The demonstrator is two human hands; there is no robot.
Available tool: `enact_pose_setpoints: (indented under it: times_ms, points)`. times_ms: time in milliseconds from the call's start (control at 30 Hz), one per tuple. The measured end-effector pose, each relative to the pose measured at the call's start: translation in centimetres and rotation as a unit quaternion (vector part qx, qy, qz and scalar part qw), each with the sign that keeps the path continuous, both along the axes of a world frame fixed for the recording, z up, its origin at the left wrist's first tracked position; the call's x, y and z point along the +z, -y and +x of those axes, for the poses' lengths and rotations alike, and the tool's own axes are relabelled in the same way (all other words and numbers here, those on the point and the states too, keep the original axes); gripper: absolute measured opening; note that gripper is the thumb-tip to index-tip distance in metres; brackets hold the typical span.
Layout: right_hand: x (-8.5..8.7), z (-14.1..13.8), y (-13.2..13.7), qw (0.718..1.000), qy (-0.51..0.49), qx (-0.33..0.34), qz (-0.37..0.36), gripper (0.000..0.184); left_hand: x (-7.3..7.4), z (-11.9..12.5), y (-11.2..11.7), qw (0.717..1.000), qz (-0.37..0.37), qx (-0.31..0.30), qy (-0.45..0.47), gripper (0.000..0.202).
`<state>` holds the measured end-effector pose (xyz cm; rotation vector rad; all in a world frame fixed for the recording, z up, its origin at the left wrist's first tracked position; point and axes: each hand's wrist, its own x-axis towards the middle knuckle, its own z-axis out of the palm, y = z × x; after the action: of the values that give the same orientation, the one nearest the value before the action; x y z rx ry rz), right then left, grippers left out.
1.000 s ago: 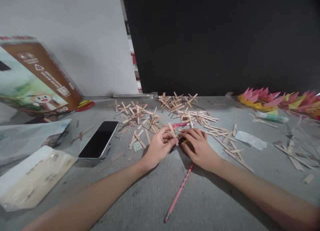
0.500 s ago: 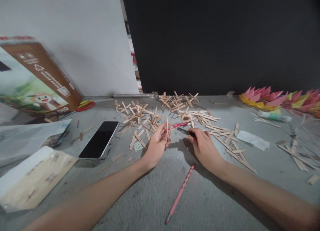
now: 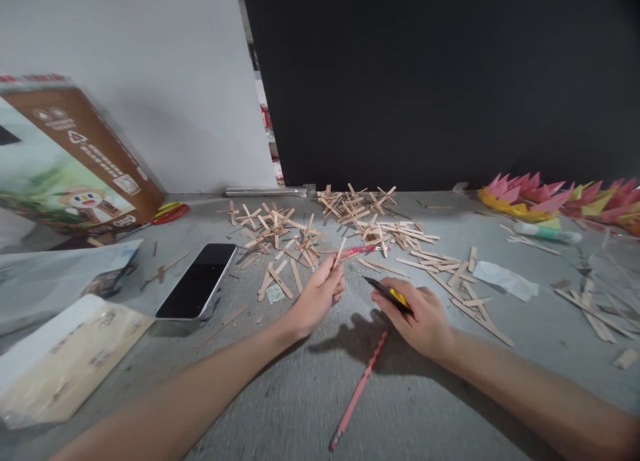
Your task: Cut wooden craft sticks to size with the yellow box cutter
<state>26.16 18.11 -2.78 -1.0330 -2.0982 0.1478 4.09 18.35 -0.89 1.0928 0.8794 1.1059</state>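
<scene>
My left hand [image 3: 320, 291] is closed in a pinch on a thin wooden stick [image 3: 339, 252] that points up and away from me. My right hand [image 3: 419, 318] is closed round a black and yellow cutter [image 3: 389, 292], its tip pointing left toward the left hand. Both hands hover just above the grey table [image 3: 300, 394], a short gap between them. A pink pencil [image 3: 358, 389] lies on the table below the right hand. Piles of wooden sticks [image 3: 280, 231], many glued into crosses, lie just beyond the hands.
A black phone [image 3: 197, 280] lies left of my left hand. A brown printed box [image 3: 75, 161] leans at far left, with plastic packets [image 3: 60, 354] in front. Pink and yellow paper shapes [image 3: 545, 198] and a glue stick [image 3: 547, 232] sit at right. A red pen [image 3: 363, 249] lies among sticks.
The hands have drawn apart and toward me. The right hand came back with the cutter lifted off the table; the left hand now holds the stick tilted upward.
</scene>
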Motion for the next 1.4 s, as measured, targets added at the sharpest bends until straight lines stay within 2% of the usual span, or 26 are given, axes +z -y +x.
enact_pose_setpoints:
  times_ms: [133, 267, 633, 1200, 1400]
  points:
    - [0.7, -0.4, -0.2, 0.997, 0.004, 0.014, -0.079, 0.031, -0.2, 0.1, -0.1, 0.999, 0.014, -0.018, 0.025, 0.036]
    - [1.6, -0.8, -0.5, 0.991, -0.013, 0.044, -0.128, 0.04, -0.3, 0.1, -0.1, 1.0, 0.026, -0.004, 0.013, 0.037]
    - [1.4, -0.9, -0.7, 0.988, -0.031, 0.115, -0.1, 0.05, -0.5, 0.3, 0.0, 0.996, 0.026, 0.073, -0.049, 0.045]
    - [1.5, -1.0, -0.4, 0.988, -0.036, 0.112, -0.099, 0.049, -1.1, 0.3, 0.0, 0.996, 0.023, 0.062, -0.068, 0.042]
    - [1.4, -0.8, -0.5, 0.988, -0.059, 0.067, -0.124, 0.046, -0.5, 0.1, 0.0, 0.997, 0.01, 0.034, -0.065, 0.045]
